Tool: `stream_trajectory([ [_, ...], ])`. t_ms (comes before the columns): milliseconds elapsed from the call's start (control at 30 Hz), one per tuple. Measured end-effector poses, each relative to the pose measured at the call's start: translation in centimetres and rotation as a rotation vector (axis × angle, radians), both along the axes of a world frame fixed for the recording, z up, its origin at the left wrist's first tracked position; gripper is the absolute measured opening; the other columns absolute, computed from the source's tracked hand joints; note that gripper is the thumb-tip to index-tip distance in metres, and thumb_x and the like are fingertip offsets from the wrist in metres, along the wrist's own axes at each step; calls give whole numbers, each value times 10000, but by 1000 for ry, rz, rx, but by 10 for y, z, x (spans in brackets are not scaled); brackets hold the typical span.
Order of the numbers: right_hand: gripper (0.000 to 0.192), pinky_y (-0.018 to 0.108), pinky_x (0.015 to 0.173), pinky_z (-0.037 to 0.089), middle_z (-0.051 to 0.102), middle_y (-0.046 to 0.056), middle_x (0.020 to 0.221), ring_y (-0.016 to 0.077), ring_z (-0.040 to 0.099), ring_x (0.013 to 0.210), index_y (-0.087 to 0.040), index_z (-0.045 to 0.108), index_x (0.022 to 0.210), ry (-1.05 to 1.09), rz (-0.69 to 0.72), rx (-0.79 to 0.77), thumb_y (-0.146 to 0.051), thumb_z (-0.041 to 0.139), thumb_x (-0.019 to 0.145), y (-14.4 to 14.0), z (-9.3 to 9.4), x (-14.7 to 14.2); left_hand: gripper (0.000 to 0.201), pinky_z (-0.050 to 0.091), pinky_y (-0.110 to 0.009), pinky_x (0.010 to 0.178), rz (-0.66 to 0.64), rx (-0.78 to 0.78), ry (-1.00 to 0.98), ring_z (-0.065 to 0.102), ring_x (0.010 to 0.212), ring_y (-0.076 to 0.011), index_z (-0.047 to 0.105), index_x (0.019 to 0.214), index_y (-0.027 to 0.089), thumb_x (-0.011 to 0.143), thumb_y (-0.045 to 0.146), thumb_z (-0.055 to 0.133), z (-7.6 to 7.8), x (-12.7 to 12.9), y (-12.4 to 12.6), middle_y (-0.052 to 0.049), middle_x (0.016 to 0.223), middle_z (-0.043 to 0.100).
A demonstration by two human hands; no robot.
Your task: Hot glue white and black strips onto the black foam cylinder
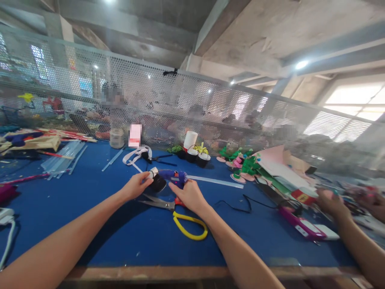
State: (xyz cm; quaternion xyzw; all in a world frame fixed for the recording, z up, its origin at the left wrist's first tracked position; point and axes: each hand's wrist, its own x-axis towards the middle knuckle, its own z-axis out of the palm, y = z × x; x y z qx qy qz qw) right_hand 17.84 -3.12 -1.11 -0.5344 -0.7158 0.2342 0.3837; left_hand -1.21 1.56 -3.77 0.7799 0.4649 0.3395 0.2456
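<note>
Bright overall. Daylight from window [355,100] top right, blown out; ceiling lamp [301,64] flares. Soft shadows under the arms on the blue table [90,208]. Strong wide-angle bending at edges. Mesh screen [210,104] and background hazy, right edge smeared.

Between my left hand [136,185] and right hand [189,195] sits the small pot [157,183], with the glue gun [176,177] just behind my right. The scissors [177,214] lie on the table [90,224] before both hands, and a co-worker's hand [332,202] is far right.
</note>
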Motion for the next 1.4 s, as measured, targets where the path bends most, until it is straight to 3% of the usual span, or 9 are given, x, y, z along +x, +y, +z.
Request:
stream_trajectory([
  [300,197,186,392,394,512,-36,419,95,467,345,-147,620,779,-69,12,78,-274,483,717,-4,2,-1,253,303,-234,545,9,-26,24,386,571,-119,462,664,156,724,379,357,1,0,-1,30,595,439],
  [567,204,193,362,380,458,-46,379,101,441,313,-142,610,793,-35,61,-23,-275,468,731,-6,4,-3,215,276,-215,510,15,-2,7,343,538,-102,429,616,165,723,345,383,-1,-1,1,53,551,385],
  [767,173,219,474,422,581,10,518,134,526,460,-155,612,739,-124,7,120,-275,489,724,-3,1,-1,206,279,-218,517,10,-6,17,344,539,-102,429,620,165,722,339,386,0,-1,1,53,556,385],
  [933,184,224,494,411,555,-6,482,125,502,435,-149,616,737,-156,40,121,-269,476,731,-3,0,0,200,285,-222,535,-2,13,40,347,558,-104,421,624,164,721,335,386,-1,-2,2,50,575,384],
  [1100,203,247,564,427,619,39,612,163,565,569,-132,624,796,-177,0,169,-265,487,724,-3,-1,-1,184,277,-220,534,-5,16,61,336,562,-104,402,623,164,712,325,397,0,-1,1,49,585,378],
  [1267,189,228,500,406,543,0,450,148,536,483,-160,612,670,-203,36,133,-266,470,738,-5,-2,-2,174,282,-214,538,-32,13,66,337,568,-103,396,611,168,716,307,400,2,0,-1,51,589,375],
  [1400,178,231,508,404,532,-4,443,149,529,483,-158,617,715,-218,9,150,-265,476,736,-5,-1,0,149,283,-212,540,-13,14,61,346,568,-102,418,617,165,708,283,422,4,1,-2,54,585,380],
])
